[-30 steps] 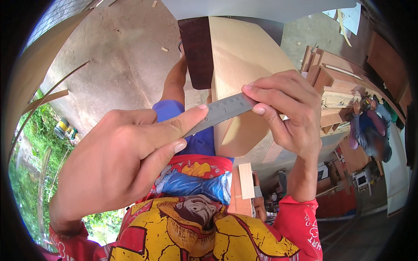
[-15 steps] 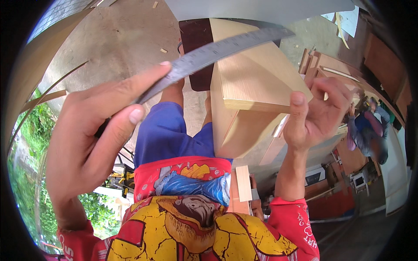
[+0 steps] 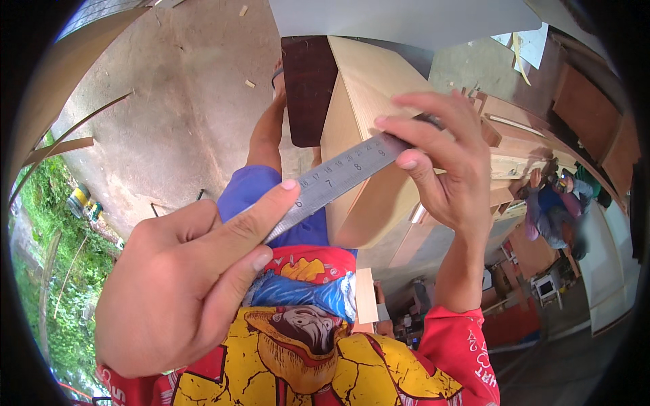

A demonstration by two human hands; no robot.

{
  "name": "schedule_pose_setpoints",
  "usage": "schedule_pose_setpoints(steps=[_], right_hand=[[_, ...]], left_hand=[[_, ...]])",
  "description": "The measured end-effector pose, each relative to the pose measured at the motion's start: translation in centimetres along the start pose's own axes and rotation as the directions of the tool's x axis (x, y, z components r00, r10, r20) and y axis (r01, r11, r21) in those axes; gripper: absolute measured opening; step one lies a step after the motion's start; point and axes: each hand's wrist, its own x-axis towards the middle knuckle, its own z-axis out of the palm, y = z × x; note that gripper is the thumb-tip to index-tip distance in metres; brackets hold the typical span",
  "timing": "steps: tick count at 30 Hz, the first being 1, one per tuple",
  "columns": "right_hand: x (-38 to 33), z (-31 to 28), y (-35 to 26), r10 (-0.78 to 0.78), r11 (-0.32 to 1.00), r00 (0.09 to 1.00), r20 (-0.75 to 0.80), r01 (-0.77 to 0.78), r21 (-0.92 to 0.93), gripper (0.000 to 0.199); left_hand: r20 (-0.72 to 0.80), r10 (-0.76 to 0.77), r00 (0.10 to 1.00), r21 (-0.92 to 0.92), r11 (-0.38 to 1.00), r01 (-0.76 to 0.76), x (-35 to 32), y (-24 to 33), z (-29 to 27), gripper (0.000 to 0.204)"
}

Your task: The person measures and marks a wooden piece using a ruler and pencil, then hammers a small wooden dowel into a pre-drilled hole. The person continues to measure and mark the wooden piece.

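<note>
The left hand pinches a metal ruler, index finger along it, seemingly for steadiness. The right hand curls around its far end, pressure unclear; the ruler slants between them, over blue shorts.

silver-grey ruler with dark graduation marks, red shirt near with black-cracked yellow print and blue patch, blue-violet shorts, dark brown panel far, tan wood-grained box, pale grey sheet farther, green foliage left, reddish-brown board far right
</note>
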Motion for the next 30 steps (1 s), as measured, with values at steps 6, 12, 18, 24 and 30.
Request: schedule_pose_setpoints(steps=[6,12,18,24,30], right_hand=[[0.0,0.9,0.6,0.009,0.983,0.993,0.12,-0.031,0.179,0.036],[-0.2,0.6,0.5,0.034,0.98,0.996,0.082,-0.05,0.192,0.026],[-0.3,0.2,0.6,0.061,0.979,0.991,0.119,-0.083,0.188,0.03],[-0.4,-0.1,0.9,0.06,0.978,0.986,0.157,-0.09,0.188,0.038],[-0.3,-0.3,1.0,0.062,0.982,0.987,0.147,-0.087,0.169,0.037]], left_hand=[[0.131,-0.015,0.991,0.044,0.999,0.009,1.0,1.5,-1.5,0.056],[0.163,-0.03,0.986,0.043,0.999,0.024,1.5,2.5,-1.4,0.057],[0.178,-0.06,0.982,0.124,0.992,0.038,2.1,3.0,-1.7,0.061],[0.211,-0.143,0.967,0.239,0.967,0.091,2.4,4.5,-2.0,0.061],[0.22,-0.126,0.967,0.231,0.97,0.074,2.9,4.7,-2.1,0.059]])
